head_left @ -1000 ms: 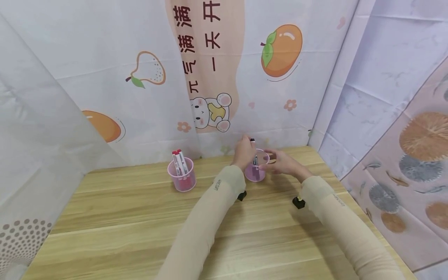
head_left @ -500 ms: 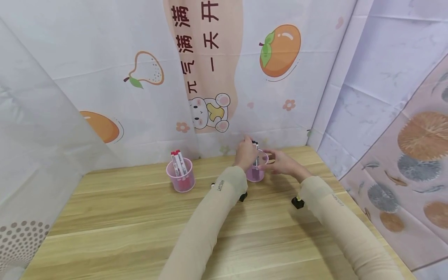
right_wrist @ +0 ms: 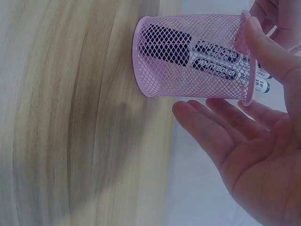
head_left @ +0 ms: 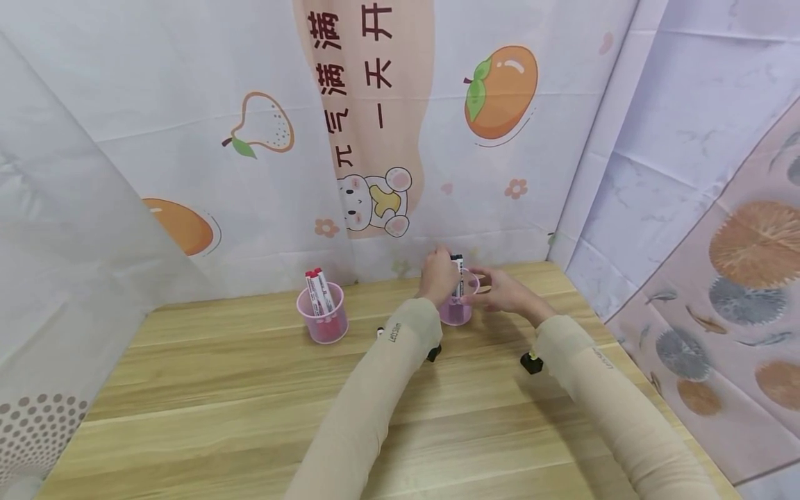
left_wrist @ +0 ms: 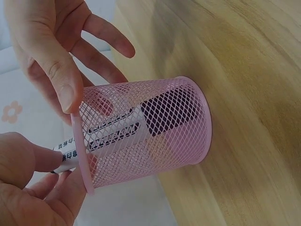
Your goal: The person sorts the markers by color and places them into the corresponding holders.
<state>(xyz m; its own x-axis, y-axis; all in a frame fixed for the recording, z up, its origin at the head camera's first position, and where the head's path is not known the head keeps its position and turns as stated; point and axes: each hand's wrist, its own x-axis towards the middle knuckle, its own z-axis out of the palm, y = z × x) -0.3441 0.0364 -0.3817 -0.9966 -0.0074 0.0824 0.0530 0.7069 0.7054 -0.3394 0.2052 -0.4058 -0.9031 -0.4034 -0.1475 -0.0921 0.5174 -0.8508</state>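
Note:
A pink mesh pen cup [head_left: 456, 316] stands upright near the back of the table, with black-and-white whiteboard markers [right_wrist: 214, 68] inside. At its rim my left hand [head_left: 439, 274] pinches the end of a whiteboard marker [left_wrist: 69, 159] between thumb and finger; the marker's lower part is inside the cup. On the cup's right side is my right hand [head_left: 505, 290]. Its thumb [right_wrist: 265, 44] rests on the rim while the other fingers [right_wrist: 202, 125] stay fairly straight beside the mesh, some touching it. In the head view the left hand hides part of the cup.
Left of the hands stands a second pink cup [head_left: 328, 332] with red-capped white markers [head_left: 320, 292]. A small black-and-white tip [head_left: 380, 332] shows beside the left sleeve, mostly hidden. Printed cloth [head_left: 262, 201] hangs right behind the wooden table [head_left: 206, 396].
My left hand has lowered slightly, and the marker in it sits deeper in the cup. Two marker ends now show side by side above the rim. The right hand stays in place.

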